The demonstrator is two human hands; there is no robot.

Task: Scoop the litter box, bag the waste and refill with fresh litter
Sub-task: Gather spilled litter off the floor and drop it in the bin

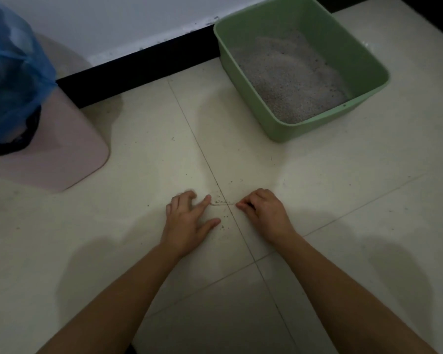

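A green litter box (363,60) with grey litter (289,77) in it stands on the tiled floor at the upper right. Spilled litter grains (221,201) lie in a thin line on the floor near a tile joint. My left hand (187,223) rests on the floor just left of the grains, index finger and thumb stretched toward them, the other fingers curled. My right hand (264,213) is on the floor just right of the grains, its fingers curled down with the tips touching the tile. Neither hand holds anything.
A pink bin (62,149) lined with a blue plastic bag (8,80) stands at the left. A black skirting board (138,70) and white wall run behind. A few more grains are scattered over the pale tiles.
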